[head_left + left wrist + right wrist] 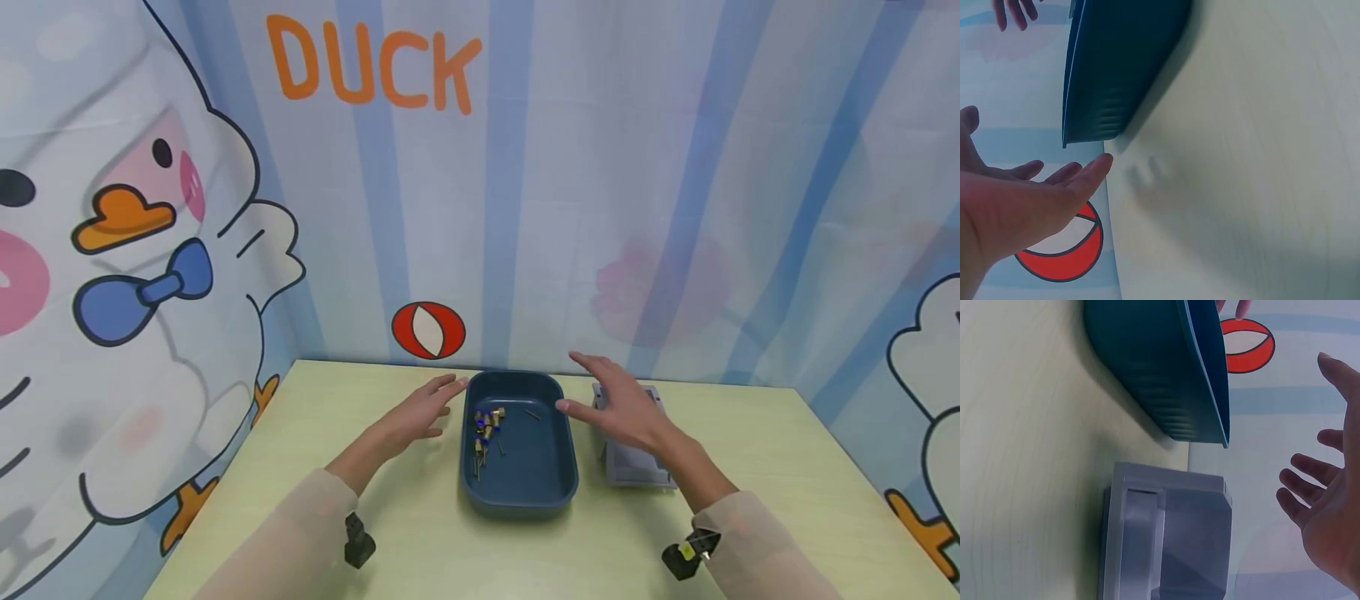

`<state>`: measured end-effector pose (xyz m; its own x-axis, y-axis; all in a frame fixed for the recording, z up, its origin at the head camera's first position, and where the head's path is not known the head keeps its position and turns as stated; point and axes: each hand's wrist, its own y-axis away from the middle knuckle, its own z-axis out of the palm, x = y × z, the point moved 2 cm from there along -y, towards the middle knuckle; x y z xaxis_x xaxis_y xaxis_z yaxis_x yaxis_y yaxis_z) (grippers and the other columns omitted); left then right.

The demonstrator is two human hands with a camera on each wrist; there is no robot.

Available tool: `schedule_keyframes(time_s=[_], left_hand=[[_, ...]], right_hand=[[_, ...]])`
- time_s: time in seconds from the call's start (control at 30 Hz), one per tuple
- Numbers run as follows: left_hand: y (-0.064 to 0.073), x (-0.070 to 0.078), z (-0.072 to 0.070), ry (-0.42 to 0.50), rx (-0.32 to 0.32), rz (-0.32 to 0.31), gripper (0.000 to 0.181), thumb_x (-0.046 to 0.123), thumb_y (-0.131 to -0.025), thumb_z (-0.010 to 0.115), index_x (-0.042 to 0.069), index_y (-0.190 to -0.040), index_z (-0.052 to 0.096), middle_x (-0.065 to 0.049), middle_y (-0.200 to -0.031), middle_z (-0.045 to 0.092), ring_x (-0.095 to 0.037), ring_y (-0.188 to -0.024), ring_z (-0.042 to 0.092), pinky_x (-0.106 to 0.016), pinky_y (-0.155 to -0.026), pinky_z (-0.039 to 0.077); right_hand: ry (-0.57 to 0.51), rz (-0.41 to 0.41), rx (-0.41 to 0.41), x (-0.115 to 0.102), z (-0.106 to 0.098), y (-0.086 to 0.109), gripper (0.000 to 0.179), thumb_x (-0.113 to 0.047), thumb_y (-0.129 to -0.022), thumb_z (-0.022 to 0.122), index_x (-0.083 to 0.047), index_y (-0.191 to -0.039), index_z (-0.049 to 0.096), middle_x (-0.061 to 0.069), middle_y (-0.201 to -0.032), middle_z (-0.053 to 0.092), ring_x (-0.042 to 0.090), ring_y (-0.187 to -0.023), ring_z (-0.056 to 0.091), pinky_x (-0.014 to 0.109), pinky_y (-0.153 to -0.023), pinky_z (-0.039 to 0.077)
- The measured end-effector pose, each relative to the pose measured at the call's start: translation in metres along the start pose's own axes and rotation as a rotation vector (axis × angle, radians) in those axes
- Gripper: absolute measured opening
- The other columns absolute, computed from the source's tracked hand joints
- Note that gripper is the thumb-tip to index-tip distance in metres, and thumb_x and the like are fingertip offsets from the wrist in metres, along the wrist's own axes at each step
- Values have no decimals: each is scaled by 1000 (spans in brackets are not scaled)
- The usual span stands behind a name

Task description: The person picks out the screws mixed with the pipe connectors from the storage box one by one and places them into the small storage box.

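Note:
A dark blue plastic bin [536,475] stands on the table between my two hands. Several small brass fittings with blue parts [487,425] lie along its left side, together with a few thin screw-like pieces. My left hand [415,417] hovers at the bin's left rim, fingers spread loosely and holding nothing. On the other side, my right hand [626,408] is raised between the bin and a grey plastic box [641,467], its fingers extended and nothing in them. In the right wrist view the grey box [1191,531] shows a recessed, stepped face.
The pale wooden table [750,467] ends at a curtain [585,183] printed with ducks and stripes, close behind the bin. A small black camera device is strapped at each wrist, one by the left sleeve [285,533].

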<state>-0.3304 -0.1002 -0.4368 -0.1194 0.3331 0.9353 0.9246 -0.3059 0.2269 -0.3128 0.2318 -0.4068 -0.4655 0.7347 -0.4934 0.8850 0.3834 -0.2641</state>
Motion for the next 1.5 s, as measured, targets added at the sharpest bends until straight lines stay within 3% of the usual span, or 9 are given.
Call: schedule_keyframes(time_s=[0.13,0.37,0.6,0.9,1.1,1.5], left_hand=[[1,-2,2,82,-18,-44,88,64,-104,53,8,-167,26,-23,-168,31,-48,-152,34,-62,-117,40],[-6,-10,7,121,28,-96,81,60,-105,56,7,-162,36,-24,-164,38,-48,-148,41,-61,-111,47],[-4,-11,13,190,27,-153,73,52,-108,55,7,-162,36,-27,-163,38,-49,-146,43,-61,-104,53],[-8,-17,16,260,19,-207,67,48,-109,53,9,-162,39,-26,-159,46,-47,-140,51,-57,-94,60],[-11,-19,18,240,9,-215,63,44,-110,51,8,-161,42,-24,-155,50,-45,-136,55,-55,-91,61],[-12,-22,23,213,-13,-204,55,33,-112,49,5,-159,41,-23,-150,53,-45,-136,54,-55,-93,60]], right_hand=[[-74,-19,10,-3,4,-2,84,-51,-98,73,-14,-165,37,15,-163,45,41,-146,45,66,-114,40],[-205,-59,13,-8,13,-7,78,-41,-99,74,-13,-163,40,15,-156,52,39,-138,54,58,-113,46],[-312,-40,10,-11,25,-11,73,-35,-100,76,-13,-161,44,20,-148,58,42,-134,57,56,-113,47],[-351,17,13,-17,38,-14,69,-38,-98,77,-8,-155,51,20,-144,61,37,-131,60,56,-111,48],[-396,49,3,-16,46,-17,64,-34,-100,75,0,-150,54,21,-144,61,39,-131,60,56,-111,49],[-395,122,-4,-15,56,-21,60,-36,-98,78,-1,-144,60,16,-143,63,38,-132,62,51,-108,52]])
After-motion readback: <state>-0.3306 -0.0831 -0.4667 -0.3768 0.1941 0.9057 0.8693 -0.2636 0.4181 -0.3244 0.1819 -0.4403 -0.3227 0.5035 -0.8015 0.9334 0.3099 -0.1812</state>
